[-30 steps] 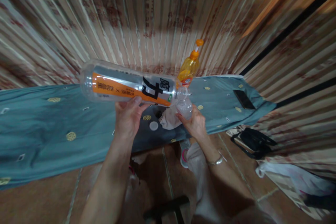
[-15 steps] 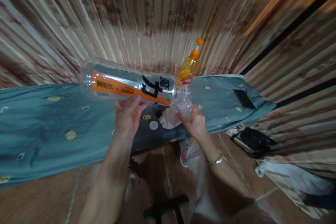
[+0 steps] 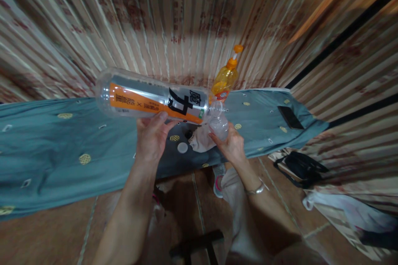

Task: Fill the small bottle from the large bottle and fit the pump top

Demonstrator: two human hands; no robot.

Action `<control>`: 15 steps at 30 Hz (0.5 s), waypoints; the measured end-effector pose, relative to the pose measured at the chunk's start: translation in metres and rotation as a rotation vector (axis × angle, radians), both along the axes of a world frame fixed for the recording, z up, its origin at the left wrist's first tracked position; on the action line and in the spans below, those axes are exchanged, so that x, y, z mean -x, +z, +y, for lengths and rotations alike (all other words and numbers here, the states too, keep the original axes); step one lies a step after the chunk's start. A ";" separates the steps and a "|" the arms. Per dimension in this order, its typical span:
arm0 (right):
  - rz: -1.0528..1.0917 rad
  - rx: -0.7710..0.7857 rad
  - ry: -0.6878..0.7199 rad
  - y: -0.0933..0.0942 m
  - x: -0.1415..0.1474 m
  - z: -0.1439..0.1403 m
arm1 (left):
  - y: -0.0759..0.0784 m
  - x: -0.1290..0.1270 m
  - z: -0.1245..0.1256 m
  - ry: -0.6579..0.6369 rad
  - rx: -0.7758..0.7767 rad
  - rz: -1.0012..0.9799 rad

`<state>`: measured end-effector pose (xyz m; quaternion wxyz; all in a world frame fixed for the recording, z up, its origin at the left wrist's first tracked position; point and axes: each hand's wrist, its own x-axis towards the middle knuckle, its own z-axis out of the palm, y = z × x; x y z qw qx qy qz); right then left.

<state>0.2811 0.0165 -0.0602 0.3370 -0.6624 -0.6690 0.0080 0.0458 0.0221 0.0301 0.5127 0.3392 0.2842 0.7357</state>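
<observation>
Left hand grips big clear bottle with orange label from below, bottle lying almost flat, mouth tipped right. Right hand wraps around small clear bottle, held upright just under big bottle's mouth, mouths touching or nearly so. Both above counter with blue-green cloth. White cap lies on cloth between hands. Orange pump bottle stands behind. Black phone lies far right.

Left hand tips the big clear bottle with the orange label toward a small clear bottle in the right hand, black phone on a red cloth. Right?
Not quite. The head view shows the black phone lying on a teal patterned cloth, not red. The rest holds.
</observation>
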 end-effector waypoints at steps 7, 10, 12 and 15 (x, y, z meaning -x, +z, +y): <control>-0.004 -0.008 0.011 -0.001 -0.001 0.000 | 0.000 0.001 0.000 -0.020 -0.014 -0.028; -0.003 -0.011 0.000 -0.002 -0.001 0.001 | 0.000 0.000 -0.001 -0.017 -0.018 -0.020; -0.003 -0.014 -0.002 -0.002 -0.001 0.001 | 0.000 -0.001 -0.001 -0.008 -0.014 -0.007; -0.006 -0.022 0.005 -0.003 -0.001 0.001 | 0.000 -0.001 -0.001 0.003 -0.014 -0.009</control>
